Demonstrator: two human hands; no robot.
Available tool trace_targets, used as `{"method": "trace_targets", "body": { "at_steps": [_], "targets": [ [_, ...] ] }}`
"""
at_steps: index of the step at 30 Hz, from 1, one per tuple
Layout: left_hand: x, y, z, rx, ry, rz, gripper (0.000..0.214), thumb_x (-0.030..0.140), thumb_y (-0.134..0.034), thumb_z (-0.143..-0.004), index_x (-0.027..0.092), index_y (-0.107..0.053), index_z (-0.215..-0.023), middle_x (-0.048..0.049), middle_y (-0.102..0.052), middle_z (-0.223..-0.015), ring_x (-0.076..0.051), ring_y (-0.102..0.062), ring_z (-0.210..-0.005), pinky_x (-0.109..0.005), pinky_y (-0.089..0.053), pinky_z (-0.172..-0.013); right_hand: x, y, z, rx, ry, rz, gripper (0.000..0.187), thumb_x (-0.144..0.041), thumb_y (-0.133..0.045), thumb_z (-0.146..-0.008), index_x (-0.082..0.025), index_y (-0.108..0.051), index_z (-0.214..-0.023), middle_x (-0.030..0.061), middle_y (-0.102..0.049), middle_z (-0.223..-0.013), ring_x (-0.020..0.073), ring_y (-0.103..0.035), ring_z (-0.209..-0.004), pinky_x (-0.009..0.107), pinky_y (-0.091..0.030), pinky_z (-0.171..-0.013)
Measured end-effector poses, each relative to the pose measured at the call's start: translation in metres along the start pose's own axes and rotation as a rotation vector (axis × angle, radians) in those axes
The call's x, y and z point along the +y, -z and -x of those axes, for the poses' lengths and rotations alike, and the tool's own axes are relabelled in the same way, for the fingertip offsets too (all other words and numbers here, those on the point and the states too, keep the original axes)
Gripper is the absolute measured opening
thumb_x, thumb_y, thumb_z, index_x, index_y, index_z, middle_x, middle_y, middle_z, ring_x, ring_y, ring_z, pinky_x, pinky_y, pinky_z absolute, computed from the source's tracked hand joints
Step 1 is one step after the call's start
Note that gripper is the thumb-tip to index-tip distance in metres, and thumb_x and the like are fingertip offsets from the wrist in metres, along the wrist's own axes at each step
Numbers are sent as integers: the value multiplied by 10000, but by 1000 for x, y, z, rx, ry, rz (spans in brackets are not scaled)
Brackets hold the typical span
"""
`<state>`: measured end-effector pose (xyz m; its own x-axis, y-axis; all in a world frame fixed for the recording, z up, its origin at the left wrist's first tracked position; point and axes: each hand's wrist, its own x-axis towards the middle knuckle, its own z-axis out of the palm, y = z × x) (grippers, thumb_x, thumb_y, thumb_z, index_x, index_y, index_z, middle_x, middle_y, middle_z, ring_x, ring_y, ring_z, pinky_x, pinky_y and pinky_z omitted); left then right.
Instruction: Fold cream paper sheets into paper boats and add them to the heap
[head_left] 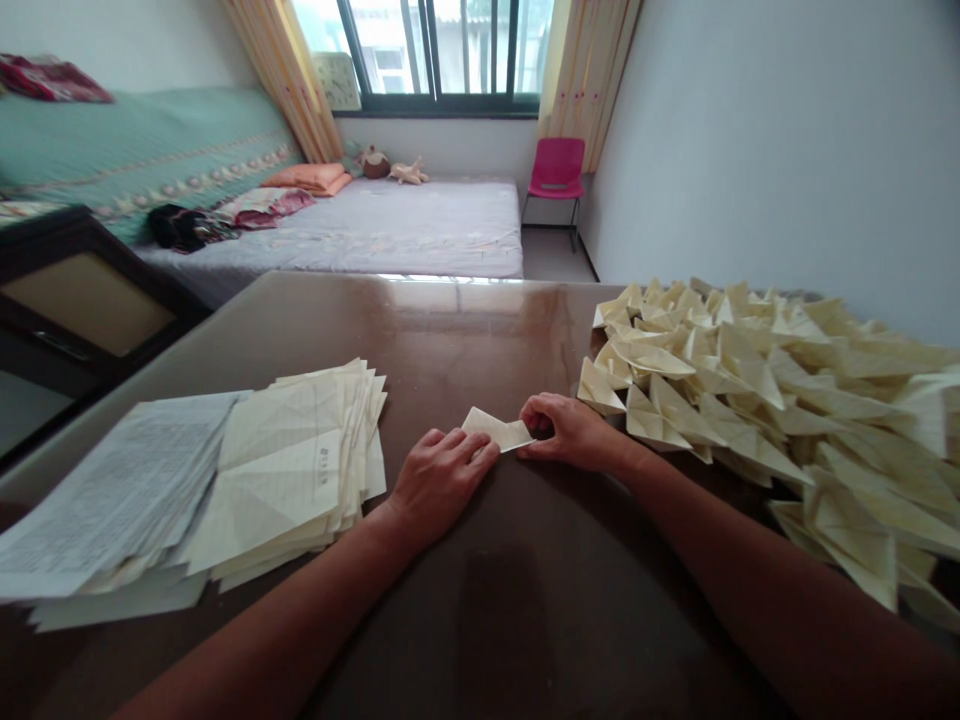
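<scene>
A small piece of folded cream paper lies on the brown table between my two hands. My left hand rests over its left end, fingers together and pressing it against the tabletop. At the other end, my right hand pinches the paper's right tip between thumb and curled fingers. The paper has a raised point on its left side and a dip in its upper edge. Its left part is partly hidden under my left fingers.
Creased cream sheets and printed white sheets are stacked on the table's left. A large heap of folded paper boats covers the right side. Beyond the brown table stand a bed and a pink chair.
</scene>
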<state>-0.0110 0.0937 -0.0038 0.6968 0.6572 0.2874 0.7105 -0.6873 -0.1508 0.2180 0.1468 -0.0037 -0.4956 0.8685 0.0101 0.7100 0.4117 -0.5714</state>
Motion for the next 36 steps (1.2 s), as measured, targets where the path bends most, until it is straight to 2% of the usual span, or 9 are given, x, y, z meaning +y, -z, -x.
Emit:
{"method": "trace_targets", "body": {
  "at_steps": [4,9,16,19,22,26,30,33,36],
  "targets": [
    [-1,1,-3,-34,17,25,296,283,-441,-966,263,-530,-1248,0,-596,-1276,-166,-559,-920,-348,-359,-719,2,0,1,12,-2,-23,196,-292,-723,-675,-182,-614,-794,-25,-604,-734,116,-534,-675,221,-374,-597],
    [-1,2,-6,-85,40,43,311,294,-451,-958,283,-532,-1258,-1,-581,-1307,-185,-555,-925,-351,-366,-735,-1,5,3,-45,-35,-99,248,-353,-711,-703,-182,-675,-879,-12,-644,-746,125,-573,-673,226,-411,-610],
    [1,4,-8,-107,55,41,270,302,-456,-958,281,-549,-1211,23,-604,-1274,-193,-544,-906,-354,-359,-737,-8,21,9,-170,184,64,349,-308,-693,-766,-237,-686,-1107,36,-634,-967,154,-592,-829,264,-445,-764],
    [1,4,-9,-98,59,48,260,307,-470,-952,283,-563,-1193,12,-616,-1251,-186,-547,-902,-343,-363,-728,-10,24,12,-172,290,189,278,-314,-633,-834,-272,-686,-1104,45,-617,-1008,174,-569,-933,280,-431,-816],
    [1,2,-9,-88,68,53,258,306,-459,-956,279,-570,-1188,-2,-621,-1239,-182,-551,-908,-337,-364,-731,-10,23,12,-128,330,256,226,-348,-561,-892,-274,-703,-1051,49,-615,-973,177,-550,-943,280,-426,-805],
    [2,0,-8,-94,98,42,349,292,-429,-968,264,-478,-1313,-26,-649,-1188,-190,-556,-903,-339,-361,-734,-7,13,8,-71,268,176,257,-333,-487,-937,-222,-719,-948,46,-638,-914,154,-574,-879,257,-421,-780],
    [2,1,-8,-96,109,34,417,284,-409,-976,297,-382,-1393,-13,-610,-1254,-188,-556,-927,-339,-368,-741,-7,-1,3,13,79,100,221,-301,-490,-930,-193,-679,-888,31,-659,-869,139,-600,-806,236,-411,-728],
    [3,1,-8,-97,111,32,397,293,-440,-965,331,-423,-1360,8,-551,-1334,-206,-534,-1023,-348,-381,-772,-11,-7,2,51,-7,127,190,-333,-504,-919,-199,-630,-872,20,-657,-850,144,-597,-794,234,-393,-694],
    [4,0,-8,-79,109,30,333,290,-488,-944,305,-514,-1276,2,-525,-1360,-237,-451,-1180,-368,-383,-865,-14,-9,3,75,-56,173,139,-331,-540,-891,-201,-586,-907,10,-640,-841,140,-579,-744,230,-374,-649]
  ]
}}
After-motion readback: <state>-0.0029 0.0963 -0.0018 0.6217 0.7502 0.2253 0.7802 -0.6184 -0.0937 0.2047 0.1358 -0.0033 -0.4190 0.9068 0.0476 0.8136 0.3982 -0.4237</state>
